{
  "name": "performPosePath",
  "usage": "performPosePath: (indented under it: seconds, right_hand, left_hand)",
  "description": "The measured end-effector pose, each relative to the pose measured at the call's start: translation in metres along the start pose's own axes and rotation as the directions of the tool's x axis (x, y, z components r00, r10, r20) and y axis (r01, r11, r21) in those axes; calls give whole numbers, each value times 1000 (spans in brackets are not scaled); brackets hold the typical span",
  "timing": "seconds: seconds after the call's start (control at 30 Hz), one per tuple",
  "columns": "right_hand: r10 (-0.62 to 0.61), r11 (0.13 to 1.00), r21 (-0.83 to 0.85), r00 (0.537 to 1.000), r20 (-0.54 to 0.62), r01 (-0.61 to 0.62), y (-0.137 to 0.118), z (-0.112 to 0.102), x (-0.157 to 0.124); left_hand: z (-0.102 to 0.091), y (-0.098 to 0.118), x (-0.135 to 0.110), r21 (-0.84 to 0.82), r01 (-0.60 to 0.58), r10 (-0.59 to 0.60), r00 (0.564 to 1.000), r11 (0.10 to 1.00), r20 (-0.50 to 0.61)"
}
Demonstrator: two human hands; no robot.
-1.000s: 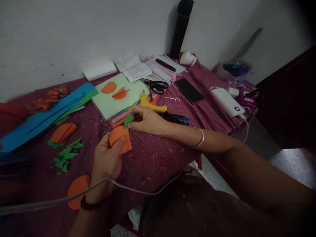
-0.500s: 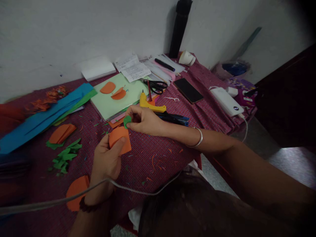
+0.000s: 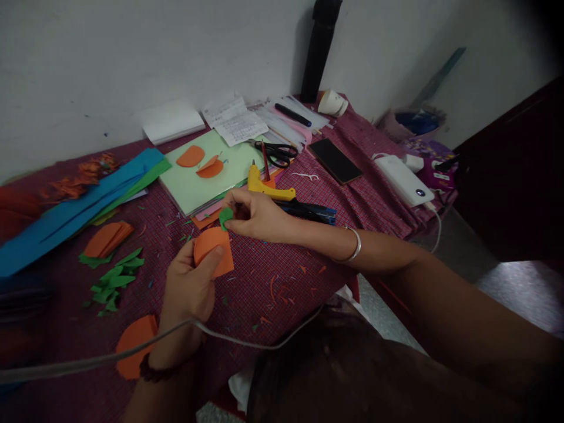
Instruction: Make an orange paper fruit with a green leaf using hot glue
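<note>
Closed around an orange paper piece (image 3: pixel 214 247) with one rounded side is my left hand (image 3: pixel 189 288), its thumb pressed flat on the paper. My right hand (image 3: pixel 253 216) pinches a small green paper leaf (image 3: pixel 225 218) at the upper edge of that orange piece; whether the two touch, I cannot tell. A stack of orange paper cutouts (image 3: pixel 108 239) lies to the left, with green paper pieces (image 3: pixel 115 283) scattered below it. Another orange cutout (image 3: pixel 134 346) rests by my left wrist. Two orange shapes (image 3: pixel 191 156) sit on light green sheets (image 3: pixel 185 188).
Beyond my right hand lie a yellow glue gun (image 3: pixel 269 187), black scissors (image 3: pixel 277 154) and a phone (image 3: pixel 335 160). A white power bank (image 3: pixel 405 179) is at the right. Blue paper strips (image 3: pixel 83 205) spread leftward. A pale cable (image 3: pixel 189 322) crosses in front of my left wrist.
Both hands keep the same grip on the orange paper and the green leaf. The view has shifted very slightly; nothing else has visibly moved.
</note>
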State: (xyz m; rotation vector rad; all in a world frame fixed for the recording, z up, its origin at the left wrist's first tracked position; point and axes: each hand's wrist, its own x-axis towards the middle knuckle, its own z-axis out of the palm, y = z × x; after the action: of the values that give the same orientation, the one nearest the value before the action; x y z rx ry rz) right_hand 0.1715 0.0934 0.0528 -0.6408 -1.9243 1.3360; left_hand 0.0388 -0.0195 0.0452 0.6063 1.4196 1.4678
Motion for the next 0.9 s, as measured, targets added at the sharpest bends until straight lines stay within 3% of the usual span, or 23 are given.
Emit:
performPosePath:
  seconds: [0.53,0.8,0.9]
  right_hand:
    - [49,999,-10,999,14,-49,-2,-1,-3]
    - [76,997,2,997,4,-76,2,1,-3]
    - [70,993,96,998,8,-70,1,-2,-3]
  left_hand:
    - [1,-1,2,-37,9,-9,1000,999,-21]
    - [-12,-7,3,178,-85,83,996,980,20]
    - [-10,-6,2,116,-94,93,996,989,12]
